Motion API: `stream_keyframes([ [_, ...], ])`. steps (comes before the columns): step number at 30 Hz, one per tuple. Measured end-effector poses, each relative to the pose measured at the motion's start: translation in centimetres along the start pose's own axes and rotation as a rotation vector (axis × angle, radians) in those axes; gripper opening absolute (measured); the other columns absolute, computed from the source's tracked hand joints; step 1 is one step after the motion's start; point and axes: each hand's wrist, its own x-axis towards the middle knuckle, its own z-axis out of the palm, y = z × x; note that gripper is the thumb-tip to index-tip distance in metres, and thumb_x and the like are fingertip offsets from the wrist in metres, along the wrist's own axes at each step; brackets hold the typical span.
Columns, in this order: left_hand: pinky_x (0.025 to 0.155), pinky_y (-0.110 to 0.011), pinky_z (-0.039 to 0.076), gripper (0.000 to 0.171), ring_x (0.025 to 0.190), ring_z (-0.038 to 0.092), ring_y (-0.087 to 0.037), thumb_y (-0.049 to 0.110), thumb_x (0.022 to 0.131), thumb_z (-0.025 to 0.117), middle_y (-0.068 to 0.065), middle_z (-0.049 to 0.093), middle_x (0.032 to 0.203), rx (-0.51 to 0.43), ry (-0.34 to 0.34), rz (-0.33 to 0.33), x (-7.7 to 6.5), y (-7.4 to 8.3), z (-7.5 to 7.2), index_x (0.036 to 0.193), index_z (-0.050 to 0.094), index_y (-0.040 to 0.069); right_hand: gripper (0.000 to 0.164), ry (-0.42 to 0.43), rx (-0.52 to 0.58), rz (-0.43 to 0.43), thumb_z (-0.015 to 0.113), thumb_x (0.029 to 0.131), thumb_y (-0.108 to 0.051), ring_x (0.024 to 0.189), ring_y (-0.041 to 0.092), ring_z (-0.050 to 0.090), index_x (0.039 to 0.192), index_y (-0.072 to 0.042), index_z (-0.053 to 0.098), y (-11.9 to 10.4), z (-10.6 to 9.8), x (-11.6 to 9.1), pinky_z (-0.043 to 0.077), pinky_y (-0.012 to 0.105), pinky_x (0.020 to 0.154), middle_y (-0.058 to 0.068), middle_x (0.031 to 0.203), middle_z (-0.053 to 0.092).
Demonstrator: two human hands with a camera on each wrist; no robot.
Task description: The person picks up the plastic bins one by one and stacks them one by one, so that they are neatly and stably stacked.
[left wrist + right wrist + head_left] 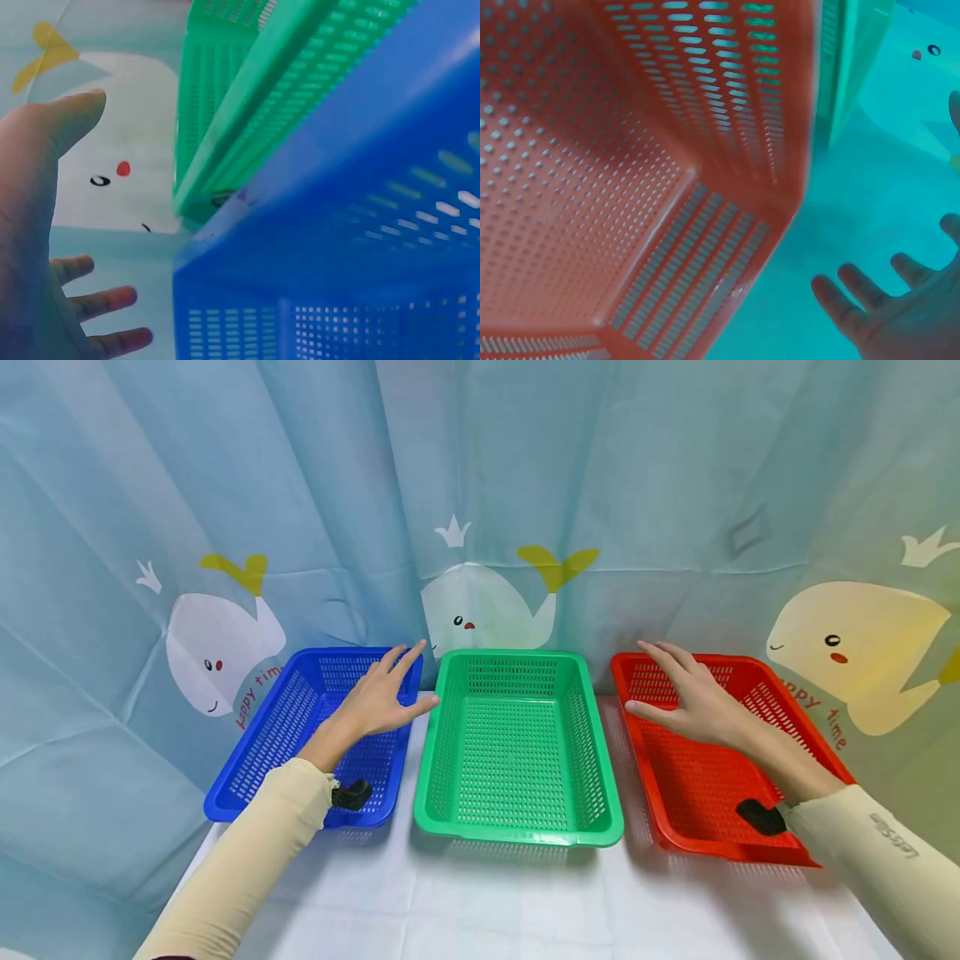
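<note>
My left hand hovers over the blue basket, fingers spread and holding nothing, its thumb reaching toward the left rim of the green basket. Over the far left part of the red basket is my right hand, also with fingers extended and nothing in it. The green basket sits between the other two. All three are rectangular plastic baskets with perforated walls, and no items show inside them. In the left wrist view, the thumb and fingers stand apart from the blue basket's wall.
The baskets stand on a white tabletop. Behind them hangs a light blue curtain printed with whales, close to their far rims. A small black device sits at the left cuff, and another black device at the right cuff.
</note>
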Motion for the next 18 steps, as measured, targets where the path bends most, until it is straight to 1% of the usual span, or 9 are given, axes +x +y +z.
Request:
stream_keyframes([
  [4,0.109,-0.074,0.033,0.093,0.150,0.025,-0.048,0.064,0.095,0.061,-0.018,0.018,0.168,-0.058,-0.027,0.004,0.1,0.6,0.1,0.166,0.008,0.036,0.090,-0.001,0.053,-0.039,0.080,0.091,-0.034,0.142,0.045,0.033,0.163,-0.019,0.029,-0.7,0.4,0.4,0.035,0.074,0.104,0.020,0.160,0.031],
  [7,0.107,-0.072,0.037,0.093,0.148,0.031,-0.046,0.062,0.095,0.062,-0.019,0.020,0.166,-0.102,-0.050,0.004,0.1,0.9,0.2,0.166,0.009,0.036,0.088,-0.015,0.069,-0.056,0.080,0.092,-0.033,0.141,0.043,0.036,0.163,-0.017,0.030,-1.2,0.6,0.7,0.039,0.071,0.104,0.020,0.158,0.034],
  [9,0.108,-0.072,0.037,0.093,0.146,0.033,-0.047,0.059,0.096,0.064,-0.021,0.021,0.166,-0.133,-0.064,0.013,0.0,1.1,0.1,0.167,0.010,0.033,0.087,-0.033,0.087,-0.055,0.079,0.092,-0.033,0.136,0.041,0.042,0.162,-0.015,0.031,-1.6,0.8,0.8,0.047,0.066,0.099,0.020,0.157,0.036],
  [11,0.110,-0.071,0.035,0.093,0.146,0.033,-0.048,0.056,0.096,0.065,-0.022,0.023,0.165,-0.153,-0.074,0.023,0.0,1.2,0.2,0.167,0.011,0.030,0.086,-0.052,0.109,-0.053,0.078,0.093,-0.031,0.133,0.039,0.044,0.162,-0.012,0.031,-1.9,1.0,0.9,0.053,0.060,0.094,0.020,0.157,0.037],
  [13,0.106,-0.067,0.041,0.092,0.134,0.048,-0.047,0.052,0.096,0.067,-0.024,0.030,0.161,-0.172,-0.082,0.035,0.0,1.3,0.2,0.167,0.013,0.027,0.085,-0.074,0.134,-0.050,0.077,0.095,-0.031,0.131,0.039,0.045,0.162,-0.011,0.030,-2.2,1.1,0.9,0.057,0.057,0.090,0.020,0.157,0.037],
  [15,0.099,-0.061,0.049,0.092,0.115,0.062,-0.040,0.049,0.096,0.068,-0.025,0.037,0.157,-0.189,-0.091,0.036,0.0,1.5,0.2,0.166,0.014,0.024,0.085,-0.096,0.166,-0.034,0.076,0.096,-0.032,0.130,0.039,0.049,0.163,-0.012,0.028,-2.5,1.2,0.9,0.058,0.055,0.089,0.019,0.159,0.035],
  [16,0.095,-0.058,0.051,0.091,0.103,0.066,-0.035,0.048,0.097,0.068,-0.026,0.041,0.154,-0.193,-0.094,0.036,0.0,1.5,0.1,0.166,0.015,0.023,0.084,-0.107,0.185,-0.027,0.075,0.096,-0.032,0.128,0.039,0.051,0.163,-0.013,0.027,-2.6,1.3,0.9,0.058,0.055,0.089,0.019,0.159,0.035],
  [18,0.082,-0.050,0.056,0.091,0.076,0.067,-0.025,0.047,0.097,0.069,-0.027,0.046,0.149,-0.218,-0.116,0.015,-0.1,1.6,0.0,0.166,0.015,0.022,0.084,-0.136,0.226,-0.004,0.073,0.098,-0.034,0.123,0.039,0.058,0.164,-0.015,0.025,-2.8,1.4,0.9,0.059,0.054,0.088,0.020,0.158,0.036],
])
